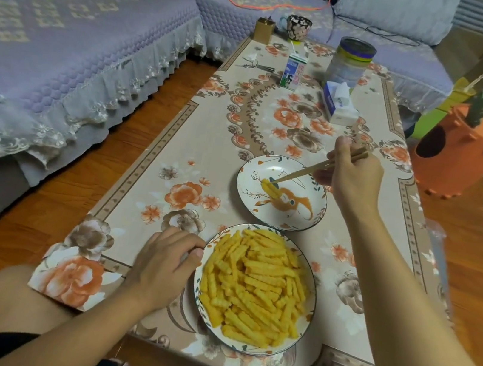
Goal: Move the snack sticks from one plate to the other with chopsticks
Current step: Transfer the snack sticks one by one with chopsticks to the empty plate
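A near plate (198, 298) is heaped with several yellow crinkled snack sticks (256, 285). Beyond it stands a far plate (306, 220) with an orange painted figure, and one or two snack sticks (270, 187) lie on its left part. My right hand (351, 174) holds a pair of wooden chopsticks (307, 171); their tips reach down to the sticks on the far plate. My left hand (165, 262) rests on the table with the thumb against the near plate's left rim and the fingers curled.
The floral-covered table (195, 144) also carries a milk carton (293, 72), a tissue pack (339, 105), a round tin (350, 62), a mug (298, 26) and a small gold box (263, 29). A sofa (66, 47) runs along the left. An orange basket (464, 150) stands right.
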### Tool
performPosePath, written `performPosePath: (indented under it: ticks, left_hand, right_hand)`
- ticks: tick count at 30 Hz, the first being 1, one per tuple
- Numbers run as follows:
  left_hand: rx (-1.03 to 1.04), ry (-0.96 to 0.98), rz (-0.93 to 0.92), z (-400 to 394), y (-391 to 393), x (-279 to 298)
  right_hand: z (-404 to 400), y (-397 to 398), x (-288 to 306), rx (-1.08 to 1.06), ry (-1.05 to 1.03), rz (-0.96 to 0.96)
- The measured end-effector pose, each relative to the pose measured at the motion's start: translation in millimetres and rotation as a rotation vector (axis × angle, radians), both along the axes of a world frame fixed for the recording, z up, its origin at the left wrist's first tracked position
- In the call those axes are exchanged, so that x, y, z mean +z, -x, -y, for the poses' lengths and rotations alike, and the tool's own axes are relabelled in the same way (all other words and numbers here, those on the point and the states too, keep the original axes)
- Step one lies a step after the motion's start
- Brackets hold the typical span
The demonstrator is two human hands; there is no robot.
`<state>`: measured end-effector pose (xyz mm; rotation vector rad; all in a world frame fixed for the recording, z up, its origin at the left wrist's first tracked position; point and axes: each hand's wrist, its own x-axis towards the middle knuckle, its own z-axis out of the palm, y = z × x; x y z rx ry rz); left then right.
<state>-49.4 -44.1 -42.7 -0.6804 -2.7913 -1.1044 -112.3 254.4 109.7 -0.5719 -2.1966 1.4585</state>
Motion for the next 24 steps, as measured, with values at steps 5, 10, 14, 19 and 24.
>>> performPosePath:
  ticks: [5, 10, 14, 19, 24]
  left_hand:
    - [-0.002, 0.009, -0.002, 0, -1, 0]
    - [-0.002, 0.005, -0.008, 1, 0, 0]
    - [0.007, -0.003, -0.001, 0, 0, 1]
    - [-0.003, -0.006, -0.018, 0, 0, 1]
    - [-0.007, -0.018, -0.018, -1, -1, 2]
  right_hand:
    - [-1, -4, -3, -0.002, 0.007, -0.009]
    - [2, -10, -7, 0.014, -0.017, -0.002]
    - [-4, -24, 7, -0.015, 0.031, -0.027]
    - [-17, -76, 61, 0.151, 0.212, 0.011]
    - [-5, -117, 71, 0.267, 0.18, 0.13]
